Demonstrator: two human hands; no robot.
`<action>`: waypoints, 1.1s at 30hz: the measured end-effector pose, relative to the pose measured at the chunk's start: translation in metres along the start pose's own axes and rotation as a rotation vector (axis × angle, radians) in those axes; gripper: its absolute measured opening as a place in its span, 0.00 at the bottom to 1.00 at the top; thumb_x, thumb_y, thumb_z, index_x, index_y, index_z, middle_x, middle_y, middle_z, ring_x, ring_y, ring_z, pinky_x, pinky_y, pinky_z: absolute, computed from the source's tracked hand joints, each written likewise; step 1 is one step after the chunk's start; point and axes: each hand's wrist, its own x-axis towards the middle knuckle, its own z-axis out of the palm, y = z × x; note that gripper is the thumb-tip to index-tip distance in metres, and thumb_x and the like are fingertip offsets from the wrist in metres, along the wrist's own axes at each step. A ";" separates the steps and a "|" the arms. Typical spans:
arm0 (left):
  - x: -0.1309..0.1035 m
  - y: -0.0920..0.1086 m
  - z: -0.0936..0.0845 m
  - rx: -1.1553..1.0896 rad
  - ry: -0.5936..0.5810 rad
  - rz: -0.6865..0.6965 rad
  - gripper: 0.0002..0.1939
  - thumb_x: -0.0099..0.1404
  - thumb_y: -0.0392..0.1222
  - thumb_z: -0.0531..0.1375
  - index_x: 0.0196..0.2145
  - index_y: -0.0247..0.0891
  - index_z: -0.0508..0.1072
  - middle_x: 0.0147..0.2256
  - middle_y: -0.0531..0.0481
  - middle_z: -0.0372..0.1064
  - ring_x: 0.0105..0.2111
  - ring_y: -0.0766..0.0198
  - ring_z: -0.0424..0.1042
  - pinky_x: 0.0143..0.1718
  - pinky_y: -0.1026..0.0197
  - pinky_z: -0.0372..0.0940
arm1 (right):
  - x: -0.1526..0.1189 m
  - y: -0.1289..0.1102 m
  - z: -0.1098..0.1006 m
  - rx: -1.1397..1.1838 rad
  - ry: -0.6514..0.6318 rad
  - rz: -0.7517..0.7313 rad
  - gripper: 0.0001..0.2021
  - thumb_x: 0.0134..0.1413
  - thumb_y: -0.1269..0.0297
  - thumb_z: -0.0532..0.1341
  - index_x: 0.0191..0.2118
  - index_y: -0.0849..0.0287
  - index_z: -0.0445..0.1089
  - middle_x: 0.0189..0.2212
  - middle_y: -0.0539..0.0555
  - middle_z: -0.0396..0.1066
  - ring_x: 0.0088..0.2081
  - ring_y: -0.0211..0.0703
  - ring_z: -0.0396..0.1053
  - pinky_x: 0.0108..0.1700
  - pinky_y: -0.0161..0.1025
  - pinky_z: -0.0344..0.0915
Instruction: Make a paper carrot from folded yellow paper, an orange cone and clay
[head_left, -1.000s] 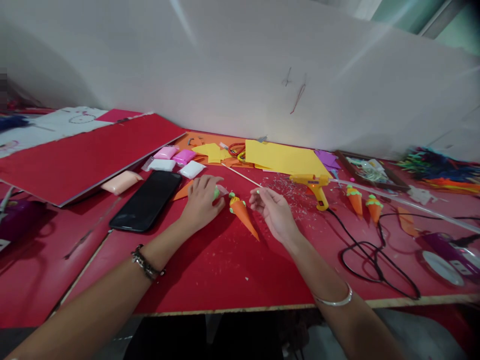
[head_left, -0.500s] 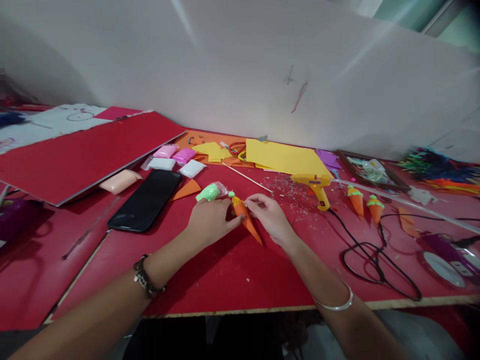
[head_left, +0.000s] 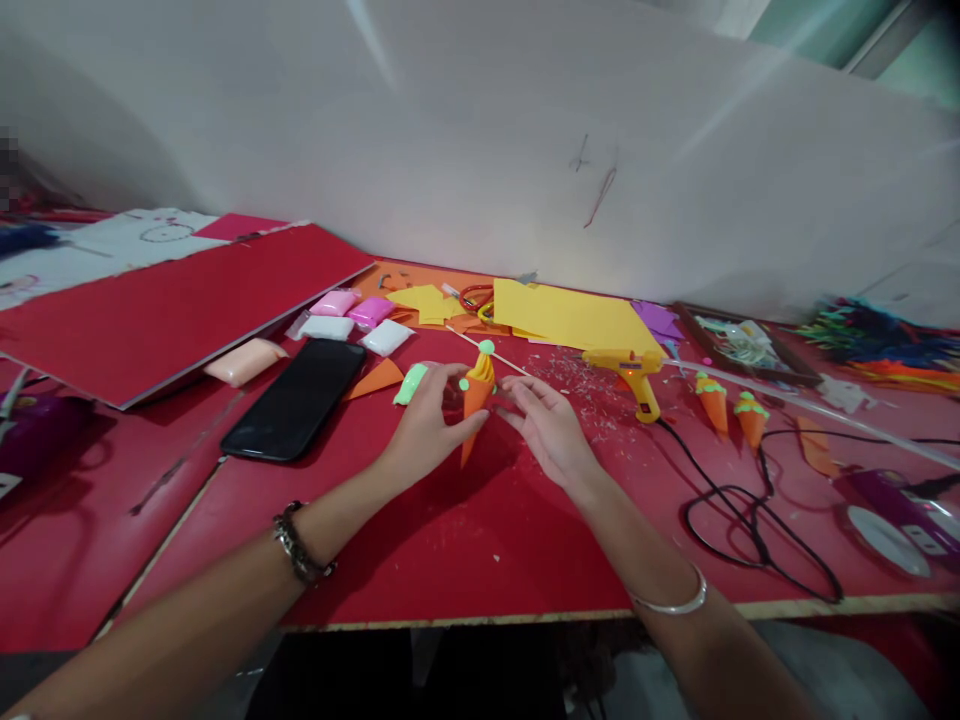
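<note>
Lifted off the bench since half a second ago, the orange paper carrot (head_left: pixel 474 405) now stands nearly upright at the centre of the frame, where earlier it lay flat with its tip toward the lower right. The fingers (head_left: pixel 452 372) of the left hand (head_left: pixel 424 430) are closed around its upper body, thumb in front and fingertips behind. Its long axis runs almost vertical, the pointed tip down and slightly left just over the red bench (head_left: pixel 465 545), the wide end up with a green blob (head_left: pixel 486 347) on top and another green dot on its side. The right hand (head_left: pixel 551 430) is open just right of the carrot, fingers spread and loosely curved toward it, holding nothing; whether a fingertip touches the cone I cannot tell.

Just left of the left hand lies a pale green clay packet (head_left: pixel 410 384), then an orange paper triangle (head_left: pixel 379 378) and a black phone (head_left: pixel 298 398). Behind the carrot a thin wooden stick (head_left: pixel 496 357) runs diagonally toward yellow paper sheets (head_left: pixel 570 317). To the right sits a yellow glue gun (head_left: pixel 628 370) with its black cord (head_left: pixel 750 520) looping toward the lower right, and beyond it two finished carrots (head_left: pixel 727 405). Pink and white clay packets (head_left: pixel 349 318) lie at upper left beside a red board (head_left: pixel 165 305).
</note>
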 end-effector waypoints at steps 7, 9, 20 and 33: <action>-0.001 0.009 -0.002 -0.021 0.005 0.038 0.27 0.55 0.40 0.58 0.53 0.41 0.57 0.44 0.46 0.57 0.40 0.63 0.62 0.43 0.58 0.61 | -0.001 0.002 0.000 0.043 -0.090 -0.028 0.02 0.46 0.65 0.62 0.28 0.56 0.70 0.33 0.48 0.67 0.39 0.36 0.66 0.42 0.36 0.65; -0.002 0.010 0.000 -0.070 -0.011 0.033 0.29 0.55 0.41 0.58 0.54 0.39 0.55 0.47 0.45 0.58 0.44 0.60 0.61 0.47 0.56 0.59 | -0.002 0.003 0.000 0.018 -0.107 -0.034 0.02 0.46 0.65 0.61 0.28 0.55 0.70 0.33 0.48 0.67 0.38 0.35 0.66 0.41 0.34 0.65; -0.001 0.009 0.005 -0.387 -0.105 -0.256 0.18 0.54 0.45 0.58 0.41 0.35 0.62 0.37 0.48 0.68 0.37 0.61 0.68 0.42 0.55 0.62 | -0.001 -0.001 0.001 -0.053 0.019 -0.033 0.07 0.40 0.69 0.64 0.31 0.57 0.71 0.29 0.47 0.69 0.30 0.31 0.66 0.40 0.32 0.65; -0.003 0.015 0.005 -0.420 -0.170 -0.303 0.23 0.57 0.44 0.56 0.49 0.37 0.55 0.34 0.52 0.64 0.32 0.67 0.66 0.34 0.63 0.64 | -0.003 -0.001 0.001 -0.153 0.004 -0.107 0.06 0.43 0.67 0.62 0.32 0.57 0.70 0.30 0.49 0.72 0.33 0.35 0.69 0.41 0.36 0.65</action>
